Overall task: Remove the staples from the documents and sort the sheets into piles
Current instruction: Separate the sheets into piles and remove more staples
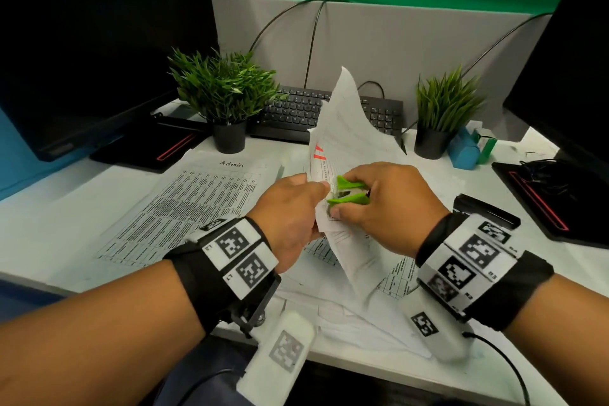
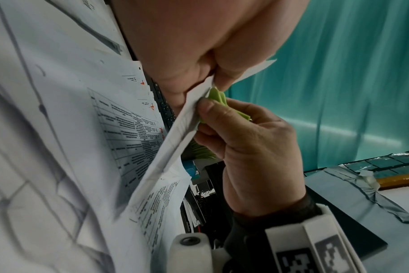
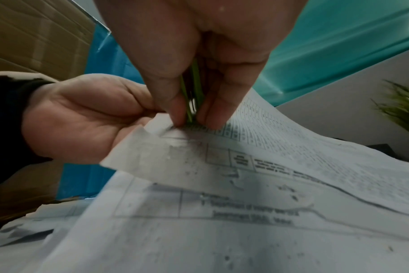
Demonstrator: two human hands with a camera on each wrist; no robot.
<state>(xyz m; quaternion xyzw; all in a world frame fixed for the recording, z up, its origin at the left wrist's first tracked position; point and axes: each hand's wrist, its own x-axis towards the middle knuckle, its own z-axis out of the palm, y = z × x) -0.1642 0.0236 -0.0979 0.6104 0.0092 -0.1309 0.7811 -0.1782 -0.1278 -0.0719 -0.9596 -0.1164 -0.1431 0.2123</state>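
1. The left hand (image 1: 290, 214) pinches the corner of a stapled document (image 1: 346, 128), held raised above the worktop (image 1: 49, 224).
2. The right hand (image 1: 385, 204) squeezes a green staple remover (image 1: 349, 193) between thumb and fingers, its tip at that same corner.
3. A printed sheet headed "Admin" (image 1: 184, 208) lies flat on the worktop to the left; more sheets (image 1: 346, 310) lie beneath the hands.

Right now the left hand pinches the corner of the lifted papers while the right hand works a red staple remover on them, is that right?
Not quite: the staple remover is green, not red, as the head view shows. The rest holds: the left hand pinches the corner of the lifted papers while the right hand works the tool on them.
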